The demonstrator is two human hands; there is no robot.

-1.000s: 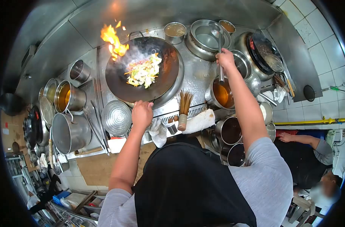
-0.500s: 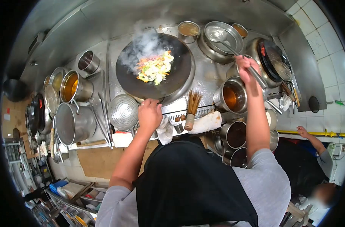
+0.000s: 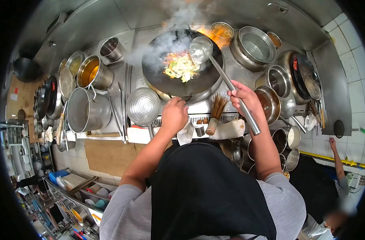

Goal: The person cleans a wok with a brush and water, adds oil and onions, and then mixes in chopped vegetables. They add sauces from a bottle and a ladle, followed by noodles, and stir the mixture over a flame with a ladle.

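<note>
Left hand (image 3: 175,115): gripping your dark, round wok (image 3: 190,89)
Right hand (image 3: 249,98): holding your shiny metal ladle (image 3: 222,73)
Food (image 3: 181,68): chopped, pale

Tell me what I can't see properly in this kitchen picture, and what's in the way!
1. Head view, wok: smoke veils its far left part.
2. Head view, food: the ladle's bowl covers whatever lies under it.
3. Head view, left hand: its own back hides how tightly the fingertips grip.
4. Head view, other person: the face is blurred.
5. Head view, cook's feet: the apron covers them.
</note>
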